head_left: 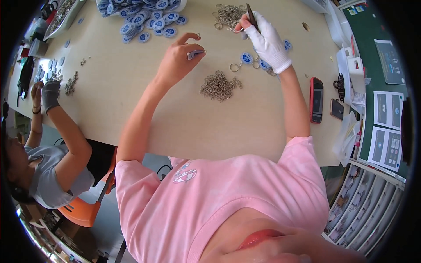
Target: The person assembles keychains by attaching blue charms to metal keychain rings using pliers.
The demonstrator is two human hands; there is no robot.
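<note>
Left hand, bare, is pinching a small blue-and-white tag between thumb and fingertips, grip clamped on it, lifting it just clear of the worktop so the ring end is free to work on. Right hand, in a white glove, is closing its grip on a dark slim tool, tip pointing up toward the far edge, over a heap of metal rings.

A second pile of rings is lying mid-worktop, between both forearms, within easy reach. Finished round blue tags on rings are resting just beside the gloved wrist. A large heap of blue tags is sitting at the far edge.

Worktop is pale, plain board. A red phone is lying toward the right edge. Another person's gloved hand is working at the left edge. Printed sheets are lying on a green surface to the right.
</note>
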